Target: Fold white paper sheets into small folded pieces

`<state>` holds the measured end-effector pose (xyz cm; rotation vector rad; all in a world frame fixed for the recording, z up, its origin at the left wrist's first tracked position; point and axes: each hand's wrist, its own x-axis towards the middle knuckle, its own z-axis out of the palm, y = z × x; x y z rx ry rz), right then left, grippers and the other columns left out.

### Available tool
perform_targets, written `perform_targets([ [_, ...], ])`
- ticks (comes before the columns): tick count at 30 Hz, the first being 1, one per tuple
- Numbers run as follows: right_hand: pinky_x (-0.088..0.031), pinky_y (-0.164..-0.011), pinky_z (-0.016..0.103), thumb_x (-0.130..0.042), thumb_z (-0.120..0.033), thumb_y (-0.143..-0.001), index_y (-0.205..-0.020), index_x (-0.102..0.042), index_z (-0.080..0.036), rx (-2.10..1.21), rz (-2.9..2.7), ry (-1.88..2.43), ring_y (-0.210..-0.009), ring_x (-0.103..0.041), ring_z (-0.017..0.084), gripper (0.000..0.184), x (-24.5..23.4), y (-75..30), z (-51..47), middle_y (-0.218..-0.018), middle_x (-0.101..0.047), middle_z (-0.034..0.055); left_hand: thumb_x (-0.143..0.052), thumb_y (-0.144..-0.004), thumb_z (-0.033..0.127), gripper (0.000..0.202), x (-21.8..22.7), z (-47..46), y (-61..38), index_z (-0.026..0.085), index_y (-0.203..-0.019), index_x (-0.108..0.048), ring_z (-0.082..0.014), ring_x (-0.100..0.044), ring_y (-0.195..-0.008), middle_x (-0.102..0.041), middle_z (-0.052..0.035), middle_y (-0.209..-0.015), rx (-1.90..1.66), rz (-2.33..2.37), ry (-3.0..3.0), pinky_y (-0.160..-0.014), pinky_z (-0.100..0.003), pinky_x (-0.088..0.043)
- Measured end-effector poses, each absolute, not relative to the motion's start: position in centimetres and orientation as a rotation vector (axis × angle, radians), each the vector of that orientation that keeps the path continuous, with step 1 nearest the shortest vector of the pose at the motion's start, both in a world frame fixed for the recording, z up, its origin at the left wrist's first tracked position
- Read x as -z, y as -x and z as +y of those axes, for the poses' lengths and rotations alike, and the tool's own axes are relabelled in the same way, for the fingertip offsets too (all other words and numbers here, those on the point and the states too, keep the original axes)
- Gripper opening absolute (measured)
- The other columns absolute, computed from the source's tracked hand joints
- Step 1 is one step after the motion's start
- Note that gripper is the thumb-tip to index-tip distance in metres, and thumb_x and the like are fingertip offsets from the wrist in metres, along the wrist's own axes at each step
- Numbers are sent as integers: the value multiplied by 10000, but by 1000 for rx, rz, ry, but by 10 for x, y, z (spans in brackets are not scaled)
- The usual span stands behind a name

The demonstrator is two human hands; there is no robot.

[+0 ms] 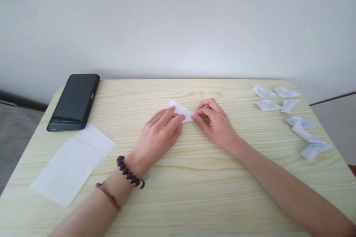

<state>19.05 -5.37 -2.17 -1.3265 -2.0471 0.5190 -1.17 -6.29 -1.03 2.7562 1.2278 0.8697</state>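
A small white folded paper (pixel 183 112) lies near the middle of the wooden table, roughly triangular, with one point to the upper left and another to the right. My left hand (pixel 161 127) covers its left and lower part, the fingers bent and pressing it against the tabletop. At the paper's right tip, the thumb and forefinger of my right hand (pixel 215 124) pinch the corner. The underside of the paper and part of its lower edge are hidden by my left fingers.
On the left, a black phone (pixel 75 100) rests at the table's (pixel 178 200) back corner, touching flat white paper sheets (pixel 69 170). Several folded white paper pieces (pixel 268 105) lie along the right side. A pale wall (pixel 178 26) rises behind the table.
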Motion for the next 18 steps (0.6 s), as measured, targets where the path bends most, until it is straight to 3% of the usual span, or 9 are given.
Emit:
perform_targets([
  [7, -501, -799, 378, -530, -305, -905, -798, -588, -171, -407, -2039, 1402, -892, -590, 208, 181, 22, -188, -53, -994, -541, 94, -573, -869, 136, 256, 10, -69, 12, 181, -1104, -663, -264, -622, -1106, -671, -106, -1042, -819, 1144, -2848, -970, -434, -539],
  [18, -482, -857, 408, -556, -308, -882, -784, -559, -198, -379, -2039, 1416, -963, -582, 230, 148, 23, -189, -52, -1011, -550, 98, -571, -863, 158, 282, 9, -72, 11, 189, -1127, -667, -273, -628, -1100, -671, -108, -1041, -786, 1171, -2870, -971, -458, -537],
])
